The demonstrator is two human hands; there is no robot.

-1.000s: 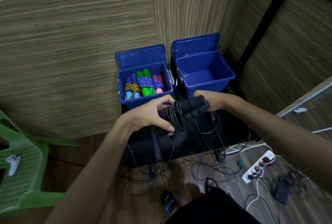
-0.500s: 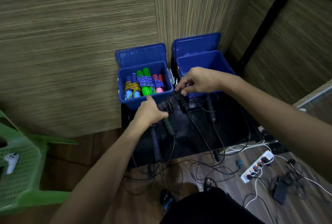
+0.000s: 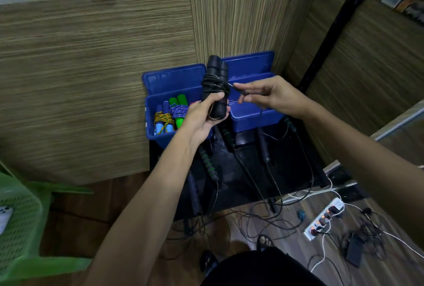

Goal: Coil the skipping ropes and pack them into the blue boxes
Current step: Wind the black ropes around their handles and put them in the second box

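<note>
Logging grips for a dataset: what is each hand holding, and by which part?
Left hand grips the black rope's paired handles at their lower end; right hand pinches its loose cord end.

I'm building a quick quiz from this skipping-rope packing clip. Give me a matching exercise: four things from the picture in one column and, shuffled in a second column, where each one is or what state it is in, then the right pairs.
Things
1. black rope bundle
2. green-handled rope
3. right blue box
4. green-striped black handle

Places or states
A. lying on the black surface below the boxes
B. gripped upright by the left hand
C. packed in the left blue box
D. lid open, behind the right hand

Pairs: 1-B, 2-C, 3-D, 4-A
</note>
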